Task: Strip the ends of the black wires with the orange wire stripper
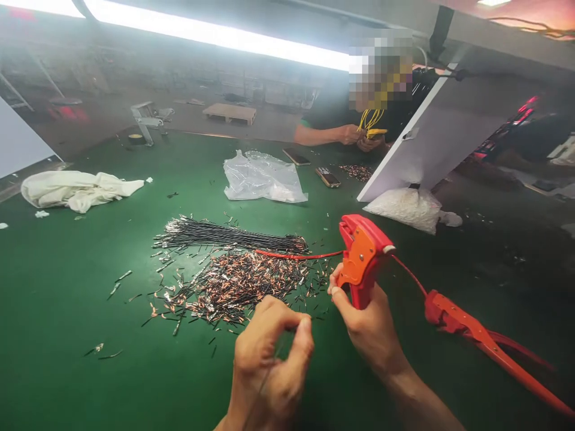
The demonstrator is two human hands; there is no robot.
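Observation:
My right hand [369,326] is wrapped round the grip of a red-orange pistol-shaped tool [362,254] held upright over the green table [67,287]. A red hose [476,335] runs from the tool to the right, and a thin red wire [296,256] lies to its left. My left hand [269,359] is closed in a pinch on a thin dark wire, close to the tool. Just beyond my hands lies a heap of short cut wires with copper ends [233,284] and a bundle of long black wires [229,237].
A white cloth [76,188] lies at the left, a clear plastic bag [263,176] in the middle, a white-filled bag [408,208] under a slanted white panel [444,137]. Two phones [327,177] lie near a person's hands [359,136] holding yellow wires across the table.

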